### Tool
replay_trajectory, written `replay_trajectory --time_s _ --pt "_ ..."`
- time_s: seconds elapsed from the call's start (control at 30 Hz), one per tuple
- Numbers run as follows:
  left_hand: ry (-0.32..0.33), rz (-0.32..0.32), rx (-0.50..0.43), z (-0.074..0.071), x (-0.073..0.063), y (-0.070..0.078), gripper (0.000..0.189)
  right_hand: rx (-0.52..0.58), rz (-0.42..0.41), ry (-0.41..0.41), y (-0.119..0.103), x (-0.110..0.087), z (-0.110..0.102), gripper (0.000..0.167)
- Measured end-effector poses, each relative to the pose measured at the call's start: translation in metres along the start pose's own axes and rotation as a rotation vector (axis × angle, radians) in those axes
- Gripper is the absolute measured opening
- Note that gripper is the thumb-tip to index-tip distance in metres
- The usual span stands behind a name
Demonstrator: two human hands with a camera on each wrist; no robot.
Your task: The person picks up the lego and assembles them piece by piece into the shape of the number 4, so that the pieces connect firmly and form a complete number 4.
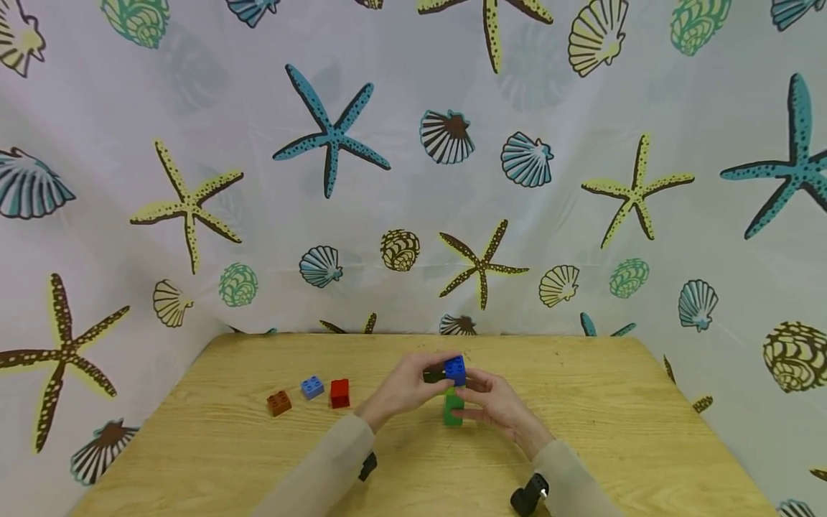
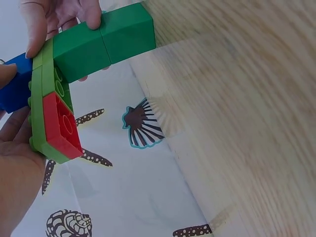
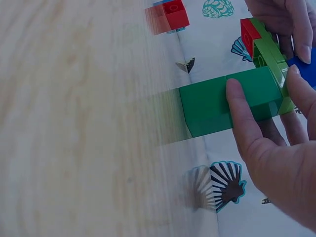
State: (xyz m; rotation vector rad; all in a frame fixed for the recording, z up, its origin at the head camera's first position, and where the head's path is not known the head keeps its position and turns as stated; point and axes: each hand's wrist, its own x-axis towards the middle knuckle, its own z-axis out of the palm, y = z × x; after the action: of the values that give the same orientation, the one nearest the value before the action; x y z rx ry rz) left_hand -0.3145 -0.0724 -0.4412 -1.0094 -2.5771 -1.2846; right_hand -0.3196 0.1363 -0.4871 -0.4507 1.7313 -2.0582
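Observation:
In front of me both hands hold an assembly of toy building bricks upright. Two dark green bricks [image 2: 103, 44] form its column, with long light green bricks [image 2: 43, 111] lying across the top. A red brick [image 2: 61, 127] hangs under the overhanging left part. My left hand [image 1: 402, 386] pinches the blue brick [image 1: 455, 370] on top, thumb on its near side. My right hand [image 1: 499, 406] holds the column from the right, one finger lying along the dark green bricks, other fingertips at the blue brick. The red brick is hidden behind my left hand in the head view.
Left of my hands, a brown brick [image 1: 279, 403], a light blue brick [image 1: 312, 388] and another red brick [image 1: 339, 393] lie apart on the wooden table [image 1: 226, 459]. A white curtain [image 1: 388, 194] with shells and starfish stands along the table's back and sides.

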Motion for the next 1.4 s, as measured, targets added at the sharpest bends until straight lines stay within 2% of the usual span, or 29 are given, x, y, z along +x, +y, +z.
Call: replay_trajectory --time_s 0.2,0.37,0.53,0.73,1.0,1.2,1.4 --pt "-0.014 -0.015 0.045 -0.0016 -0.0014 0.0015 0.049 0.011 0.005 0.001 0.0017 0.0015 -0.0008 0.057" --pt "-0.026 0.0 0.085 -0.0026 -0.0014 0.0015 0.05 0.017 0.012 0.002 0.0027 0.003 -0.0022 0.057" --pt "-0.028 0.019 0.091 -0.0016 -0.0008 0.0011 0.05 0.028 0.017 0.001 0.0025 0.0023 -0.003 0.057" --pt "-0.026 0.013 0.088 0.0011 0.0004 -0.0009 0.049 0.022 0.009 -0.011 0.0037 0.0023 -0.0043 0.058" --pt "-0.041 0.037 0.175 -0.0001 0.002 0.0011 0.05 0.001 0.0 -0.022 0.0036 0.002 -0.0034 0.056" --pt "-0.035 0.047 0.163 0.001 0.0012 0.0014 0.049 -0.006 0.002 -0.028 0.0036 0.0014 -0.0034 0.055" --pt "-0.033 0.021 0.171 0.0003 0.0022 0.0037 0.05 -0.007 0.012 -0.024 0.0015 0.002 -0.0035 0.054"
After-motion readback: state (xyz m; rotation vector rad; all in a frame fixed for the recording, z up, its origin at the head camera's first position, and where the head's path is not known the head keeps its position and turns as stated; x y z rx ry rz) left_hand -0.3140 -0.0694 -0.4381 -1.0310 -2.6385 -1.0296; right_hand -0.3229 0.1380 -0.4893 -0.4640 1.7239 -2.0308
